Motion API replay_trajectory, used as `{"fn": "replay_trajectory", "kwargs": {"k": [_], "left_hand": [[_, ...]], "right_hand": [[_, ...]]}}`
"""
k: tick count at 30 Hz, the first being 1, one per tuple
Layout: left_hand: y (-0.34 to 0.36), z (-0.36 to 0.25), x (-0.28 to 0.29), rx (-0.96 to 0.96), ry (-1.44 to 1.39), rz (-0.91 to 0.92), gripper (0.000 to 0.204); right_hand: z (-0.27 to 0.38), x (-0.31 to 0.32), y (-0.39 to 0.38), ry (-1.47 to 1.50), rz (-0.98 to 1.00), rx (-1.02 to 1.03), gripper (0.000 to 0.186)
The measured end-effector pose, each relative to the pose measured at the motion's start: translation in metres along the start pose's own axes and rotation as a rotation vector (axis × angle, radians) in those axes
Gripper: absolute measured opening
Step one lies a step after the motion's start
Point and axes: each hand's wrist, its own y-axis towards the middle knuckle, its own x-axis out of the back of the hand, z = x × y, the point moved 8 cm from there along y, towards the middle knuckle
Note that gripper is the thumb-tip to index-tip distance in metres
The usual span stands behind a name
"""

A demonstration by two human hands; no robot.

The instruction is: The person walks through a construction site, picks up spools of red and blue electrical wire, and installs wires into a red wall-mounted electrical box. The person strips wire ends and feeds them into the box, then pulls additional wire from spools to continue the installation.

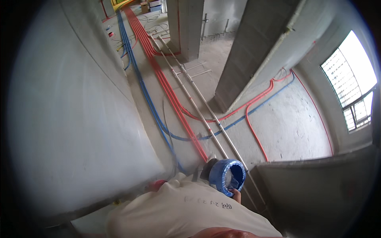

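In the head view, my right hand (235, 194) grips the lower rim of a blue plastic-wrapped coil (217, 176) at the lower middle, beside my cream shirt (178, 214). Most of that hand is hidden behind the coil and shirt. A red object (156, 185), partly covered by the shirt, shows at my left side; I cannot make out what it is. My left hand is not visible. A dark shoe (206, 168) shows just left of the coil, on the floor.
Bundles of red conduits (166, 86) and blue conduits (146, 96) run along the concrete floor (278, 119), beside two white pipes (198, 100). A grey wall (75, 127) stands left, a column (184, 35) and wall panel (250, 47) ahead, a window (345, 79) and low wall (317, 174) right.
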Motion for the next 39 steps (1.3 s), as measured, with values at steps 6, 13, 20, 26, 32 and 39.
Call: {"fn": "replay_trajectory", "kwargs": {"k": [6,13,20,26,32,39], "left_hand": [[0.022,-0.106,-0.026,0.100,-0.097,-0.049,0.055],[0.027,-0.205,-0.013,0.259,-0.270,-0.118,0.056],[0.136,-0.338,0.039,0.339,-0.392,-0.151,0.057],[0.280,-0.480,0.097,0.332,-0.434,-0.117,0.058],[0.328,-0.587,0.199,0.345,-0.486,-0.116,0.059],[0.472,-0.729,0.341,0.354,-0.495,-0.165,0.060]], "right_hand": [[0.141,-0.086,0.184,-0.942,0.416,0.622,0.025],[0.253,-0.331,0.215,-0.635,0.420,-0.150,0.021],[0.300,-0.566,0.361,-0.752,0.649,0.062,0.032],[0.352,-0.789,0.414,-0.983,0.441,0.112,0.036],[0.342,-1.024,0.435,-1.090,0.720,0.084,0.043],[0.302,-1.293,0.561,-1.146,0.988,0.139,0.051]]}}
